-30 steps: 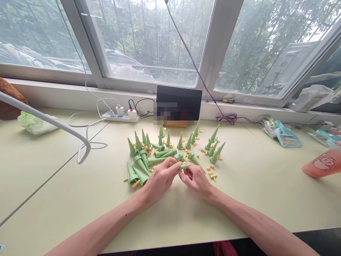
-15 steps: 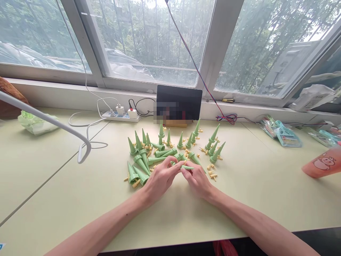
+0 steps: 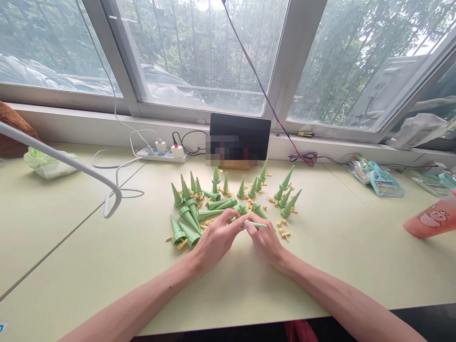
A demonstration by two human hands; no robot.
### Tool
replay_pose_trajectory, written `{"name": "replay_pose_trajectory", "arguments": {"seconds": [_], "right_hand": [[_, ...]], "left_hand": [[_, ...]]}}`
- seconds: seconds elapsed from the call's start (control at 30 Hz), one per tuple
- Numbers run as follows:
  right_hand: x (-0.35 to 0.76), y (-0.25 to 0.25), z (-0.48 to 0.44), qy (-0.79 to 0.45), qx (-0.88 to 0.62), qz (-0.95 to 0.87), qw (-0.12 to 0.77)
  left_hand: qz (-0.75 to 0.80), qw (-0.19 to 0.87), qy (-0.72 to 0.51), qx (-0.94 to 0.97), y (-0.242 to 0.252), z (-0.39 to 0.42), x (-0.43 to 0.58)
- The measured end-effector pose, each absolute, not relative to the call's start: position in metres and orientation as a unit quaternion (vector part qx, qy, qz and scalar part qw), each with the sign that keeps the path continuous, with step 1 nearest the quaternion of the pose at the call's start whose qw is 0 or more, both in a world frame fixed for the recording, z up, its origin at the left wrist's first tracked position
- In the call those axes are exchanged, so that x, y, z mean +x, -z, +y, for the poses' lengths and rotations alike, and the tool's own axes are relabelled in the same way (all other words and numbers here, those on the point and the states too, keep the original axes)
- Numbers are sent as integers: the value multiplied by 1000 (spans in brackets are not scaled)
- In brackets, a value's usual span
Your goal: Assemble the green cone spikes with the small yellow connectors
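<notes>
Table (image 3: 89,237) underneath. Left hand (image 3: 219,236), right hand (image 3: 265,241): both sets of fingers gripping one green cone (image 3: 259,225) between them, near level; uneven squeeze could pop it loose. Yellow fitting (image 3: 248,216) at the fingers; a crooked push could drop it

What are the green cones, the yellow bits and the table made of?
Cones: probably plastic, with a soft sheen; the green is even and the wide ends have neat ridges.
Bits: likely plastic too, with even yellow colour, but too small to be sure.
Table: maybe laminate board; its pale top looks smooth, with thin straight seams.
</notes>
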State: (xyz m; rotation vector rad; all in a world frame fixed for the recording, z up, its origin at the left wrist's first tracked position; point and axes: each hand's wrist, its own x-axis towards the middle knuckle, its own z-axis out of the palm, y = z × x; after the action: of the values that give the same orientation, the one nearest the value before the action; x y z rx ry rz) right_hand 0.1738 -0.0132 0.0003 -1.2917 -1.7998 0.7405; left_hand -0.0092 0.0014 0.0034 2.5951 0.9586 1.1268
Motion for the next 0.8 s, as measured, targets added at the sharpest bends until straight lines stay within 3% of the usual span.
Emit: {"name": "replay_pose_trajectory", "arguments": {"seconds": [0.17, 0.33, 0.53, 0.8], "right_hand": [[174, -1, -13, -296, -508, -697, 411], [175, -3, -13, -284, -501, -681, 453], [176, -2, -15, -296, -478, -684, 465], [176, -4, -16, -295, -459, -707, 450]], "left_hand": [[347, 131, -420, 828, -2, 0, -6], [409, 264, -453, 747, -8, -1, -2], [430, 490, -407, 640, -16, -6, 2], [383, 628, -350, 581, -16, -6, 2]]}}
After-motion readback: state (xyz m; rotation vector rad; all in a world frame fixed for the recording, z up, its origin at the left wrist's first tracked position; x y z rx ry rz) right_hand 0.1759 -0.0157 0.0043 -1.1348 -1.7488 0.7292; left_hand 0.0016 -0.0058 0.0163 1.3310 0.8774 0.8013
